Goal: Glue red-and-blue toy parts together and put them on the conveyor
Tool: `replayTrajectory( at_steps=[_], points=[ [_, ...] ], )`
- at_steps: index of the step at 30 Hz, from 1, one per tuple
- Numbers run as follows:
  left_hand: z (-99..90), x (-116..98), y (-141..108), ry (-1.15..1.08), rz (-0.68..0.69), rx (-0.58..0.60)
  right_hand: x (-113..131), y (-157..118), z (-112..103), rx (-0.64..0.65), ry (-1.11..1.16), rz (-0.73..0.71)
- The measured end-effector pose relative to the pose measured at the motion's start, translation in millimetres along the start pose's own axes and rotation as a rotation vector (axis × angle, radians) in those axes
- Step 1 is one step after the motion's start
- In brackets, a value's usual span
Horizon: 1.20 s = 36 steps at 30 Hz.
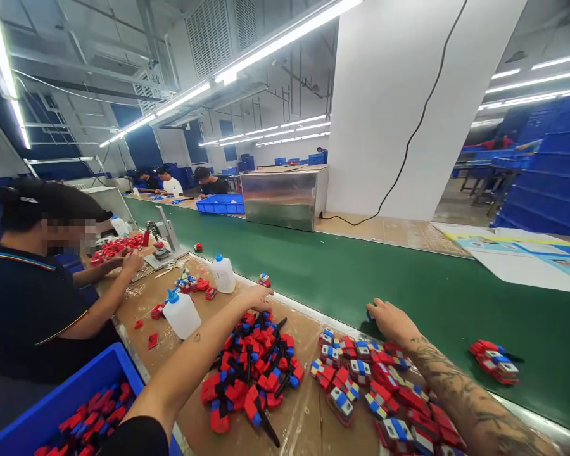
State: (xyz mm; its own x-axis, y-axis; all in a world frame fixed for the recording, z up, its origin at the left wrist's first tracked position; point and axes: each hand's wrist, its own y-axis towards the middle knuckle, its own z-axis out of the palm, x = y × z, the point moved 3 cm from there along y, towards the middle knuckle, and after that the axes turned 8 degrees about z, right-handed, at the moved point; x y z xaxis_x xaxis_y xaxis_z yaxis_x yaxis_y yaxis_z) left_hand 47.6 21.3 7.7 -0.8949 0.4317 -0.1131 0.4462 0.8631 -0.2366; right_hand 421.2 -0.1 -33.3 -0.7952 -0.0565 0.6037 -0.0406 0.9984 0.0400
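My left hand (260, 297) reaches over the back of a pile of red, blue and black parts (261, 367), near a small red and blue piece (265, 279) at the belt's edge; its fingertips are too small to read. Above the green belt (313, 266), my right hand (393, 322) has its fingers bent around a small blue piece (371, 314), mostly hidden. Many red, white and blue toy vehicles (342, 405) lie on the brown table below my right forearm. Farther right on the belt rests a red and white piece with a black part (496, 362).
Two white bottles with blue caps (182, 315) (223, 273) stand left of my left forearm. At the left a person (33, 285) works beside a small press (164, 237). A blue bin (123, 361) of parts sits low left. A metal box (280, 197) stands beyond the belt.
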Motion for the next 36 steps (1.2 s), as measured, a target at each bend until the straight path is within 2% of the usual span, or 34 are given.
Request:
replayTrajectory(
  at_steps=[2, 4, 7, 10, 12, 14, 16, 18, 20, 21, 23, 25, 28, 31, 33, 36],
  points=[
    [4.2, -3, -1, -0.053, -0.016, -0.003, 4, -20, -11, -0.014, 0.152, 0.044],
    [2.9, -9, -2, -0.099, -0.033, -0.035, 7, -56, -21, -0.032, 0.353, 0.078],
    [-12.6, -21, -10, -0.160, -0.020, -0.156, 7, -132, -27, -0.086, 0.700, 0.139],
    [-28.3, -36, -33, -0.236, 0.041, -0.325, 2, -215, -24, -0.162, 1.012, 0.226],
    [-20.8, -53, -56, -0.297, 0.108, -0.387, -1, -263, -21, -0.230, 1.189, 0.277],
    [10.1, -80, -86, -0.356, 0.198, -0.366, -3, -301, -18, -0.287, 1.351, 0.318],
    [58.8, -113, -118, -0.442, 0.344, -0.319, -5, -330, -12, -0.293, 1.506, 0.366],
    [109.6, -142, -149, -0.454, 0.463, -0.354, -8, -352, -5, -0.266, 1.628, 0.419],
    [149.0, -162, -171, -0.361, 0.581, -0.402, -10, -368, 3, -0.230, 1.721, 0.460],
    [161.8, -167, -177, -0.300, 0.619, -0.415, -11, -374, 6, -0.214, 1.764, 0.471],
    [172.4, -170, -182, -0.195, 0.653, -0.397, -12, -383, 10, -0.176, 1.837, 0.480],
    [166.3, -167, -181, -0.148, 0.615, -0.340, -13, -389, 13, -0.141, 1.860, 0.481],
    [140.3, -169, -182, -0.154, 0.509, -0.225, -16, -397, 13, -0.144, 1.827, 0.458],
    [112.1, -196, -190, -0.203, 0.516, -0.111, -24, -405, 15, -0.215, 1.812, 0.447],
    [97.0, -225, -196, -0.226, 0.652, -0.082, -29, -410, 19, -0.253, 1.800, 0.469],
    [82.5, -273, -201, -0.114, 1.004, -0.136, -33, -416, 25, -0.297, 1.766, 0.506]
  ],
)
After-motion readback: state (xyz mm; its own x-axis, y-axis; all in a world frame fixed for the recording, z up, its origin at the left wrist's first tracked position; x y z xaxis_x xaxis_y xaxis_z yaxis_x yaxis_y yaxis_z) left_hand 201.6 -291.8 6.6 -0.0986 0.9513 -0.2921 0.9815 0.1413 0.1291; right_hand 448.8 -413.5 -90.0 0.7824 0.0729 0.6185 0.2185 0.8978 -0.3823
